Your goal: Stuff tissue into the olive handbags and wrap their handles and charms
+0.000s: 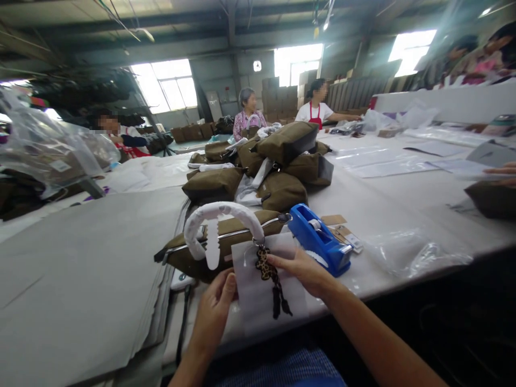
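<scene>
An olive handbag with a silver zip lies in front of me, its handle wrapped in white. From the handle's right end hangs a leopard-print charm with dark tassels. A translucent white sheet lies behind the charm, against the bag. My left hand pinches the left edge of this sheet with thumb and fingers. Against the charm rests the thumb of my right hand, the other fingers being behind the sheet, so the charm and sheet are pinched together.
A blue tape dispenser stands right of the bag, beside some tags. Several olive bags are piled beyond. Large paper sheets are stacked at left. Clear plastic lies at right. Co-workers sit around the table, one hand showing at far right.
</scene>
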`<state>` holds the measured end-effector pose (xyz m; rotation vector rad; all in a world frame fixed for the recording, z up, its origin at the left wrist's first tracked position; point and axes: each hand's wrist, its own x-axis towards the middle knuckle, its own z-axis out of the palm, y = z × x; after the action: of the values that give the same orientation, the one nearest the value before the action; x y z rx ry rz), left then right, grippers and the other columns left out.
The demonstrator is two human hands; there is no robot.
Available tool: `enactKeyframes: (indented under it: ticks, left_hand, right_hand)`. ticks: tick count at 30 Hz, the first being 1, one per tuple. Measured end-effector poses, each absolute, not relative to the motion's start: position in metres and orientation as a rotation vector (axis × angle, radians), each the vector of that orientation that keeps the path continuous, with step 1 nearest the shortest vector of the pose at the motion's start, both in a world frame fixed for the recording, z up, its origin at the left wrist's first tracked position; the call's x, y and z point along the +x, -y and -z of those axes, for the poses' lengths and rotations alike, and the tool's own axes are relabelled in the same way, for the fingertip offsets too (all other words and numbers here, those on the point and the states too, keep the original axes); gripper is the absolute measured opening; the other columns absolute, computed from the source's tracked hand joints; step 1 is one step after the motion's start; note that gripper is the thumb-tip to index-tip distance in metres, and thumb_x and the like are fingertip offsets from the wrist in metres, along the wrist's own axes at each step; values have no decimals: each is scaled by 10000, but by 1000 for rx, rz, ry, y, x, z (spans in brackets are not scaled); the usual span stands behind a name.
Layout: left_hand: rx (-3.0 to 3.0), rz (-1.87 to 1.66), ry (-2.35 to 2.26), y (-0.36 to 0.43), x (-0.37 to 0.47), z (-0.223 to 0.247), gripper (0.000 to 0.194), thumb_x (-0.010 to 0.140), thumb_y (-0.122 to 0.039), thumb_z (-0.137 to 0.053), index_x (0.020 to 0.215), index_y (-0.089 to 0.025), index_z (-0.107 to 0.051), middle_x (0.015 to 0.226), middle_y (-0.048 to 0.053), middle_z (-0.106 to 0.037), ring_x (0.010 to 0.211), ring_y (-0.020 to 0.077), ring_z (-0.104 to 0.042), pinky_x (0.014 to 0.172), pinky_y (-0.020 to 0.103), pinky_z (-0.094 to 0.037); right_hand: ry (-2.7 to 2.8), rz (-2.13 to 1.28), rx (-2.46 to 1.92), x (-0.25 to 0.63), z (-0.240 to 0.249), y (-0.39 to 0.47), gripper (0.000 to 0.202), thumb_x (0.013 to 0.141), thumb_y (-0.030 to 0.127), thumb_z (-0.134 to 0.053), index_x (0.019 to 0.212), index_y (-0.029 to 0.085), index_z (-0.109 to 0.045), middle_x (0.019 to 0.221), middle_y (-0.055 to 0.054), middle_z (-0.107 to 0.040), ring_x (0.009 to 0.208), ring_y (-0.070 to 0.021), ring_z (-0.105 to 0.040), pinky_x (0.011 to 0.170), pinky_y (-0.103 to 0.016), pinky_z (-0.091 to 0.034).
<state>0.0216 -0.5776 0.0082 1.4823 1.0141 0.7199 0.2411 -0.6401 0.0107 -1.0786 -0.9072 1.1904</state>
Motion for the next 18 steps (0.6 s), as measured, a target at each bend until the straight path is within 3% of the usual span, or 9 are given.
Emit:
enactKeyframes:
  ticks: [6, 12, 15, 18]
  left_hand:
    - [1192, -610, -691, 583, 70, -12, 579, 788, -496, -802, 1257, -170, -704, 1291, 130, -703, 1269, 345, -608, 1131, 462, -431]
    - [1164, -683, -883, 586, 85, 0, 516, 748, -484, -830, 1114, -126, -763, 1150, 136, -761, 1167, 354, -674, 1053, 454, -500]
    - [1169, -691, -908, 585, 82, 4, 519, 727, -488, -841, 1091, -126, -772, 1115, 134, -772, 1112, 345, -700, 1002, 435, -533]
    - [1160, -675, -917, 584, 79, 4, 507, 734, -479, -834, 1094, -129, -769, 1097, 132, -777, 1060, 336, -719, 946, 423, -559]
  right_hand:
    - [982, -1169, -1118, 243, -14, 639, 469, 807, 482, -801, 1180, 203, -751, 1195, -84, -745, 1193, -291, -656, 1106, -469, -463]
    - [1116, -884, -1329, 249, -9, 648, 353, 848, 492, -749, 1039, 198, -788, 1065, -65, -775, 1032, -288, -704, 969, -435, -531]
    - [977, -971, -1335, 256, 5, 659, 439, 820, 553, -757, 1053, 181, -761, 1022, -81, -770, 960, -286, -705, 847, -414, -567]
    - [712, -1179, -1114, 259, 23, 668, 558, 853, 687, -648, 1057, 174, -728, 996, -103, -753, 871, -255, -701, 713, -359, -566]
